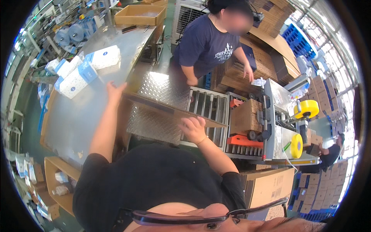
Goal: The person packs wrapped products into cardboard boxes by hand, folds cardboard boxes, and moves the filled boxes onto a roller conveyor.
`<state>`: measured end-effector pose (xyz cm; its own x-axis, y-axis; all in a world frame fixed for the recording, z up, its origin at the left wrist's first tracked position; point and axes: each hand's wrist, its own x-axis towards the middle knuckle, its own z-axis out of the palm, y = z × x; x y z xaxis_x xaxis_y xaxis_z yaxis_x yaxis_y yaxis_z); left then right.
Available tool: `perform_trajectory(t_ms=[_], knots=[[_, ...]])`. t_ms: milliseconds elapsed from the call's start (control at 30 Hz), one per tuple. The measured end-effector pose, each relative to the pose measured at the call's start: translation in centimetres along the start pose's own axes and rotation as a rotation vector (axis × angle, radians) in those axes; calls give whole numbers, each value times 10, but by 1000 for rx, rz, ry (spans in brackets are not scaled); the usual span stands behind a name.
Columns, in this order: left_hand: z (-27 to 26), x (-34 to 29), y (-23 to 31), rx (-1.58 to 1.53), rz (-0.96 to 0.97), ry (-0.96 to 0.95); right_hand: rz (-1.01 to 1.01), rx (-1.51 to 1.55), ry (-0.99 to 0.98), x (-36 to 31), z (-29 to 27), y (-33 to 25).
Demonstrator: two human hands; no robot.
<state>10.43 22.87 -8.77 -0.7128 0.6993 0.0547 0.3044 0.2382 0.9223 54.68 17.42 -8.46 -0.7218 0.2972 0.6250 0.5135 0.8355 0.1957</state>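
A brown cardboard carton (158, 105), seen nearly edge-on as a long thin strip, lies across the space between my hands, over the metal plate and the roller conveyor. My right hand (194, 130) is closed at its near side, fingers bent against the cardboard. At its left end my left hand (114, 92) is raised over the metal table's edge, with its fingers smeared by motion; whether they grip the cardboard cannot be seen. Farther left, several white-and-blue packs (79, 77) lie together on the metal table (96, 127).
Beyond the roller conveyor (206, 101) a co-worker (208, 46) stands near stacked flat cartons (232, 73). A closed brown carton (246, 116) sits in the taping machine (280, 104) with yellow tape rolls. An open box (140, 14) stands on the table's far end.
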Motion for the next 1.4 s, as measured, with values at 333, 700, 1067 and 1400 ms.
perform_trajectory(t_ms=[333, 700, 1067, 1400], knots=[[12, -23, 43, -89, -37, -175, 384, -269, 96, 14, 15, 45], [-24, -81, 88, 225, 26, -236, 362, 297, -26, 45, -72, 60], [44, -213, 146, 1078, 632, -1768, -58, 728, -420, -31, 17, 28], [46, -225, 43, 558, 1086, -552, 365, 327, -403, -57, -57, 60]])
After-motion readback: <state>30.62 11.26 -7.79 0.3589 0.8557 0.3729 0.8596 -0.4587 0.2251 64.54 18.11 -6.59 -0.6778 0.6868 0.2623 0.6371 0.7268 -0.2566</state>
